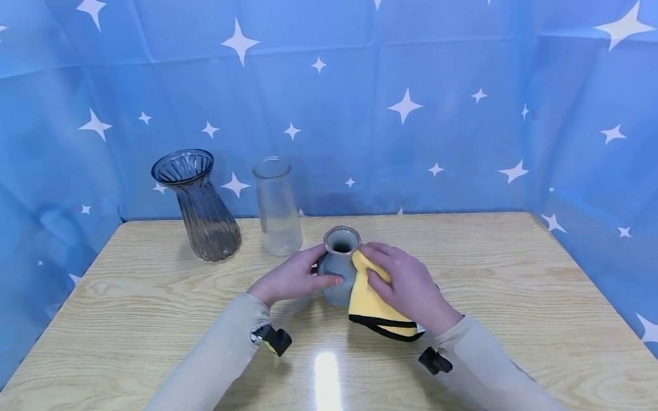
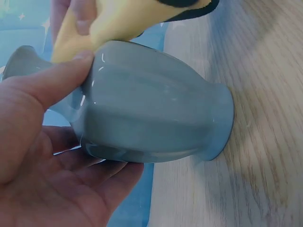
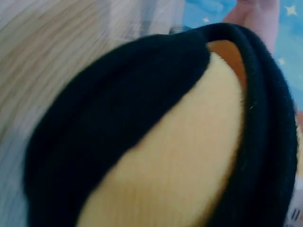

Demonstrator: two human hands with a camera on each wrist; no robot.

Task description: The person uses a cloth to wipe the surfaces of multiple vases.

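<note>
A grey-blue ceramic vase [image 1: 333, 270] with a flared rim stands upright on the wooden table. My left hand [image 1: 296, 275] grips it round the neck and shoulder from the left; the left wrist view shows the thumb across the shoulder of the vase [image 2: 147, 104] and the fingers behind it. My right hand [image 1: 406, 283] pinches a folded yellow cloth [image 1: 370, 298] with black edging and holds it against the vase's right side near the neck. In the right wrist view the cloth [image 3: 180, 142] fills most of the picture and hides the fingers.
A dark, ribbed glass vase [image 1: 206, 214] stands at the back left. To its right is a clear glass vase [image 1: 279, 215], just behind my left hand. Blue fabric with white stars [image 1: 327, 104] hangs along the table's back and sides.
</note>
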